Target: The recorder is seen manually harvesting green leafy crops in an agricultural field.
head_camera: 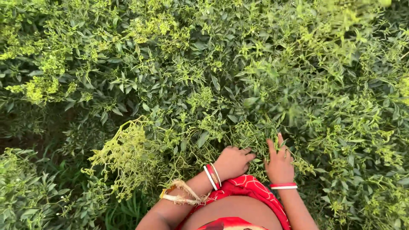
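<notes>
Two hands work in one dense green bush (204, 85). The left hand (232, 162) is curled shut among thin stems (251, 136); what it grips I cannot tell. The right hand (279, 164) has its fingers spread, pushed into the same stems at its 12 o'clock. Three bangles (212, 176) ring the left wrist, two (283, 186) the right. Red cloth (247, 189) lies at 6 o'clock. Leaves hide the fingertips.
</notes>
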